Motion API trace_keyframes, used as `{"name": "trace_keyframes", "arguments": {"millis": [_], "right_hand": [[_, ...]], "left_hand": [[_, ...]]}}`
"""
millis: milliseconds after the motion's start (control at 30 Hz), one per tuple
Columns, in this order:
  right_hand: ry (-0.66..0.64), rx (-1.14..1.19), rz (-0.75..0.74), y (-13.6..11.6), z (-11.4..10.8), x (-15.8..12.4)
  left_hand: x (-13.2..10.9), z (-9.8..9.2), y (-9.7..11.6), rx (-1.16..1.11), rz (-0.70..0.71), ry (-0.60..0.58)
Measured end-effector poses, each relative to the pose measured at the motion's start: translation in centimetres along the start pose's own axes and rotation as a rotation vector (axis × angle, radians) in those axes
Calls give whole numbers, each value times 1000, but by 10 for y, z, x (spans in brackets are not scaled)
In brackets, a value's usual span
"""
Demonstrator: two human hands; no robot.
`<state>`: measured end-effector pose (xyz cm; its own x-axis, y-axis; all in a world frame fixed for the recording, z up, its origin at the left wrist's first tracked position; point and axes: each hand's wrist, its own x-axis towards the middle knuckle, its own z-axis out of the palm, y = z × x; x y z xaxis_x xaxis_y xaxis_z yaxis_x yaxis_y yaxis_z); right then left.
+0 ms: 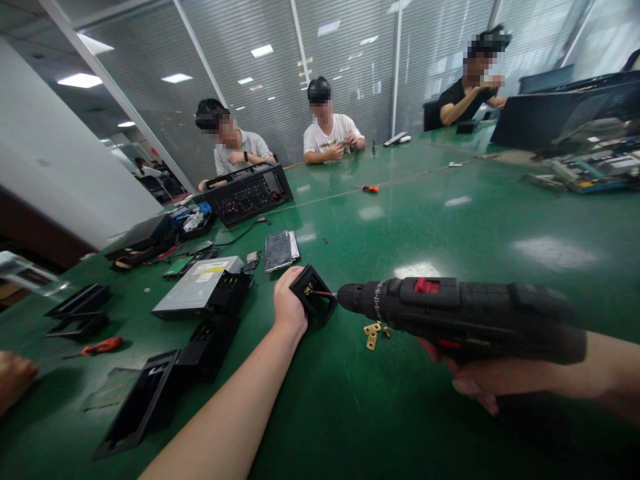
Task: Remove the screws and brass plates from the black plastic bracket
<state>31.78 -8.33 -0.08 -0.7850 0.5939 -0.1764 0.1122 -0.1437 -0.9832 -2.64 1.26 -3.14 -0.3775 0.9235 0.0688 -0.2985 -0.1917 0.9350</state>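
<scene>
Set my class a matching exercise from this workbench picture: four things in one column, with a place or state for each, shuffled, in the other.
Things
1. black cordless drill with a red switch
2. black hollow box-shaped part
3. small gold-coloured metal plates with holes
4. silver rectangular metal drive

Places and states
A. lying on the glossy green tabletop, right of the left forearm
B. bears a yellow label
C. held in the right grip
D. held in the left grip

Right pairs: 1-C, 2-D, 3-A, 4-B
</scene>
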Motion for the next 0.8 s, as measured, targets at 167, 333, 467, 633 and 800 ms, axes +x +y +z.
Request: {"name": "trace_keyframes", "arguments": {"millis": [167, 333, 467, 633, 800], "right_hand": [[-9, 3, 16, 2, -1, -1], [-5, 16, 16, 3, 0, 1], [-7, -11, 23, 1, 0, 1], [-1, -1, 21, 2, -1, -1], [85, 6, 120, -17, 9, -5]], "left_hand": [[0, -2, -1, 6, 5, -12], [1, -4, -3, 6, 7, -16], [2, -3, -3, -3, -2, -6], [1, -2, -3, 7, 1, -8], [0, -2, -2, -10, -22, -10]]}}
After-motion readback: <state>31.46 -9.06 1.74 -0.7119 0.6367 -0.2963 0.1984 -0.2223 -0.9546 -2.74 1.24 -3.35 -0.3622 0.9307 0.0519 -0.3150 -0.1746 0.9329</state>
